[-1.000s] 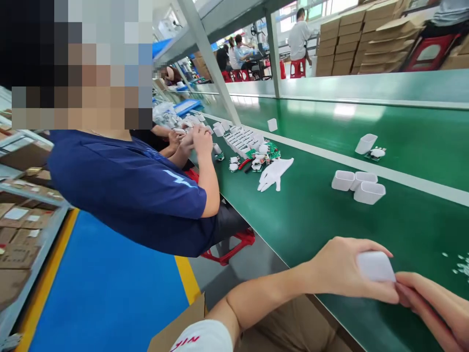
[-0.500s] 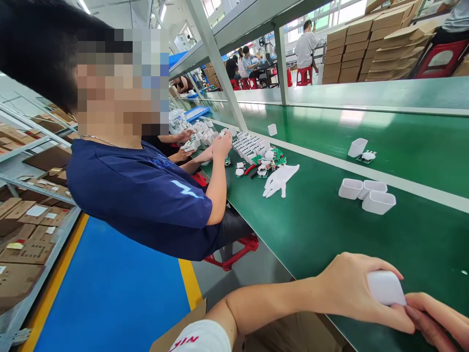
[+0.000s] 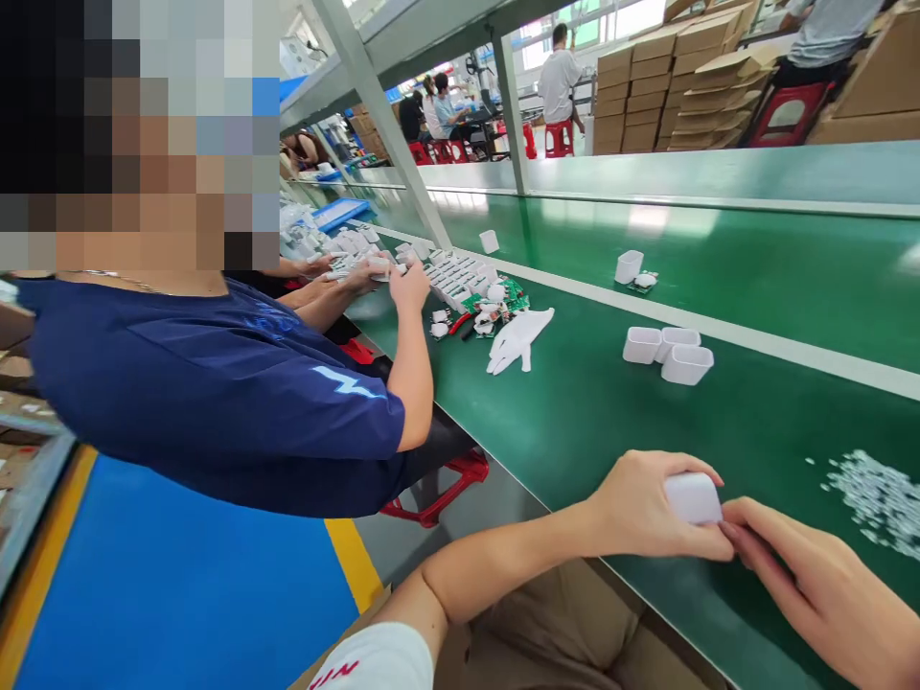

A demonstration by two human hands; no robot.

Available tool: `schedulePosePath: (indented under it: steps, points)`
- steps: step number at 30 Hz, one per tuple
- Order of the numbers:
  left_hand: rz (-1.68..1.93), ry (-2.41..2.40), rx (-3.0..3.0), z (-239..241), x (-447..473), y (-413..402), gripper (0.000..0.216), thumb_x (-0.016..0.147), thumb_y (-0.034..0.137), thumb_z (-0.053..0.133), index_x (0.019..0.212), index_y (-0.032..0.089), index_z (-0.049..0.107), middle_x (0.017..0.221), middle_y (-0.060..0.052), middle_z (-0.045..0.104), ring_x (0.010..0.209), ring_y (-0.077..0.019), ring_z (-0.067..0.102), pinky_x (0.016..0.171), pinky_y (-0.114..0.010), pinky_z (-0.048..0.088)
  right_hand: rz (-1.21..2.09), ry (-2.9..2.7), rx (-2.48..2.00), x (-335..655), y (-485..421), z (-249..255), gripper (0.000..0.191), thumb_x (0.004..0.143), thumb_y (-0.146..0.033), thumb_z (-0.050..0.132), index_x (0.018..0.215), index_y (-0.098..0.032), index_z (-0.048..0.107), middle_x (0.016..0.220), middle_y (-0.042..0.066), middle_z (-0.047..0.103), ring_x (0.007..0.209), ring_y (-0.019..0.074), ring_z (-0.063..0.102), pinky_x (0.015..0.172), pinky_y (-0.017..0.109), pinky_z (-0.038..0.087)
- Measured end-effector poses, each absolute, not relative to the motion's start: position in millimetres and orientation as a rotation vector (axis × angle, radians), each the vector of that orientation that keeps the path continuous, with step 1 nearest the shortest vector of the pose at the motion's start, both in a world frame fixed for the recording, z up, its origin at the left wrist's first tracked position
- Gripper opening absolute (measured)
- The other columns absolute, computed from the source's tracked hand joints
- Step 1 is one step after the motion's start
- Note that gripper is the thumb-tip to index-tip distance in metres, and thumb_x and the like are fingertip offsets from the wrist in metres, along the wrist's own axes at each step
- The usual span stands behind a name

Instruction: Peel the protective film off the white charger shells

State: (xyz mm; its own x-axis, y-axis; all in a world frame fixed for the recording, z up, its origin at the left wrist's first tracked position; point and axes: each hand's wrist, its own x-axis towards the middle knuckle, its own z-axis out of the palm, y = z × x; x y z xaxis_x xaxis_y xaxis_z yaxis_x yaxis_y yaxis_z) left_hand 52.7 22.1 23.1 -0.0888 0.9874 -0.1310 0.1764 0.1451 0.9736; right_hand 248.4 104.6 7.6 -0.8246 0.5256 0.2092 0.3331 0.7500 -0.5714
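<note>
My left hand (image 3: 647, 508) is closed round a small white plastic shell (image 3: 693, 497) at the near edge of the green bench (image 3: 610, 422). My right hand (image 3: 819, 585) comes in from the lower right, and its fingertips press against the shell's near side. Three open white shells (image 3: 668, 353) stand grouped further back on the bench. A scatter of tiny white parts (image 3: 873, 494) lies on the mat to the right of my hands.
A co-worker in a dark blue shirt (image 3: 216, 383) sits close on my left, hands at a tray of white parts (image 3: 456, 273). A white glove (image 3: 518, 340) and green circuit boards (image 3: 503, 299) lie beside it. Another shell (image 3: 628, 265) sits on the belt. Stacked cartons (image 3: 668, 86) stand behind.
The view has swung right and down a little, bringing the scatter of tiny white parts into sight. Both hands stay on the white shell, with more of my right hand showing.
</note>
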Motion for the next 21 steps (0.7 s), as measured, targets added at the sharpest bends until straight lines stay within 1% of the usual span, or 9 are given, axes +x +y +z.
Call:
schedulePosePath:
  steps: [4,7,9,12,14,15,17,19,21]
  points:
    - [1.099,1.357,1.133,31.8,50.3,23.4,0.049,0.067,0.033,0.081,0.112,0.015,0.073,0.089,-0.003,0.068,0.074,-0.0129,0.056,0.069,-0.023,0.05,0.676,-2.712,-0.624,240.5,105.9,47.3,0.016,0.098,-0.026,0.045,0.107,-0.028,0.057,0.091,0.007,0.072,0.067,0.0222,0.069,0.054,0.034,0.056]
    - [1.12,1.378,1.155,36.8,53.6,26.4,0.044,0.072,0.03,0.078,0.112,0.013,0.072,0.097,-0.005,0.071,0.083,-0.0158,0.062,0.075,-0.025,0.051,0.367,-2.709,-0.461,235.0,95.1,64.8,0.045,0.089,-0.017,0.05,0.135,-0.018,0.049,0.13,0.019,0.063,0.112,0.0309,0.066,0.087,0.045,0.06]
    - [1.123,1.355,1.152,40.9,57.2,26.1,0.056,0.069,0.023,0.079,0.122,0.014,0.065,0.107,-0.007,0.071,0.09,-0.0174,0.064,0.079,-0.025,0.052,0.21,-2.754,-0.333,230.4,86.1,68.7,0.044,0.089,-0.016,0.051,0.133,-0.012,0.051,0.133,0.022,0.061,0.118,0.0354,0.06,0.094,0.052,0.055]
    - [1.019,1.268,1.101,50.6,58.0,19.5,0.104,0.072,0.027,0.08,0.159,0.024,0.022,0.11,-0.007,0.07,0.079,-0.0144,0.065,0.072,-0.025,0.053,0.249,-2.847,-0.301,227.0,88.7,72.5,0.031,0.093,-0.009,0.046,0.122,-0.011,0.056,0.12,0.019,0.067,0.109,0.0304,0.061,0.091,0.047,0.054]
    - [0.94,1.24,1.107,58.1,52.5,14.6,0.113,0.08,0.037,0.076,0.162,0.036,-0.002,0.118,-0.007,0.068,0.071,-0.0123,0.063,0.066,-0.026,0.052,0.508,-2.814,-0.355,233.4,111.6,78.4,0.025,0.092,-0.011,0.052,0.117,-0.013,0.056,0.114,0.014,0.068,0.103,0.0247,0.062,0.089,0.039,0.054]
    - [0.939,1.266,1.131,61.4,48.2,13.5,0.109,0.082,0.041,0.075,0.161,0.039,0.0,0.128,-0.008,0.065,0.074,-0.0127,0.065,0.069,-0.027,0.053,0.623,-2.736,-0.436,240.5,130.1,82.2,0.027,0.09,-0.014,0.057,0.117,-0.014,0.056,0.113,0.012,0.068,0.101,0.0228,0.062,0.089,0.036,0.053]
    - [0.978,1.386,1.185,66.3,38.7,15.9,0.088,0.085,0.049,0.07,0.158,0.039,0.021,0.138,-0.008,0.06,0.085,-0.0159,0.067,0.076,-0.031,0.054,0.668,-2.488,-0.739,261.8,178.5,89.6,0.036,0.084,-0.017,0.064,0.119,-0.017,0.055,0.116,0.009,0.068,0.101,0.0216,0.063,0.091,0.035,0.052]
    - [1.023,1.624,1.276,68.3,29.5,24.4,0.064,0.087,0.055,0.067,0.143,0.033,0.048,0.132,-0.007,0.064,0.09,-0.0205,0.066,0.071,-0.031,0.052,0.571,-2.213,-1.141,287.0,233.8,93.3,0.039,0.086,-0.017,0.06,0.124,-0.018,0.055,0.126,0.009,0.067,0.114,0.0225,0.059,0.102,0.036,0.048]
    - [1.056,1.907,1.483,67.8,20.2,37.5,0.048,0.088,0.056,0.064,0.127,0.028,0.06,0.121,-0.007,0.067,0.092,-0.0251,0.063,0.064,-0.031,0.049,0.521,-2.049,-1.433,308.8,284.7,91.0,0.044,0.086,-0.018,0.061,0.129,-0.014,0.055,0.137,0.01,0.063,0.122,0.0233,0.056,0.107,0.035,0.044]
